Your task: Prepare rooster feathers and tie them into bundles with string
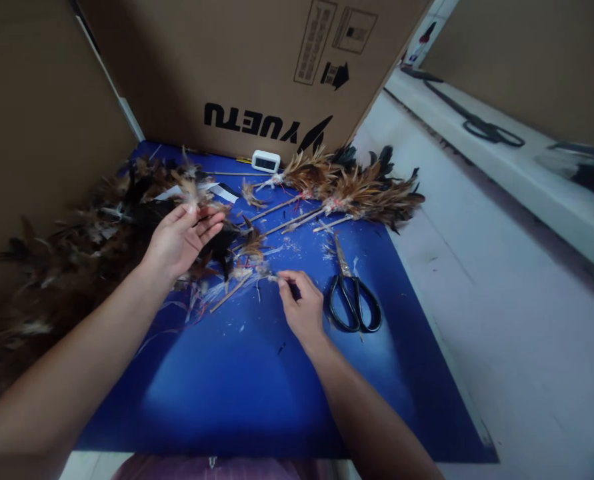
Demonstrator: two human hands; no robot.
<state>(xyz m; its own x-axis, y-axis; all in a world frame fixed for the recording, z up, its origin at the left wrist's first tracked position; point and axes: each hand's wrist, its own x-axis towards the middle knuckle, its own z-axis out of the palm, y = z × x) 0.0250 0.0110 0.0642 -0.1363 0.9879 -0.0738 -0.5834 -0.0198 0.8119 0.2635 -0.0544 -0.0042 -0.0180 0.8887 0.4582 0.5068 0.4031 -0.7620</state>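
My left hand [179, 240] is raised over the edge of a big heap of loose brown and black feathers [81, 247], thumb and forefinger pinched on a pale fluffy feather [191, 192]. Lower and to the right, my right hand [303, 305] pinches the end of a small greyish feather [265, 269] just above the blue mat. Under it lie a short stick [231, 295] and tangled strands of clear plastic string [204, 293]. Black-handled scissors [353, 293] rest to the right of my right hand, blades pointing away.
Bundles of brown and black feathers tied to thin sticks [377, 193] lie at the back right of the blue mat [227, 393]. A small white digital timer [265, 161] stands before a large cardboard box [177, 60]. More scissors [491, 130] lie on a ledge at right.
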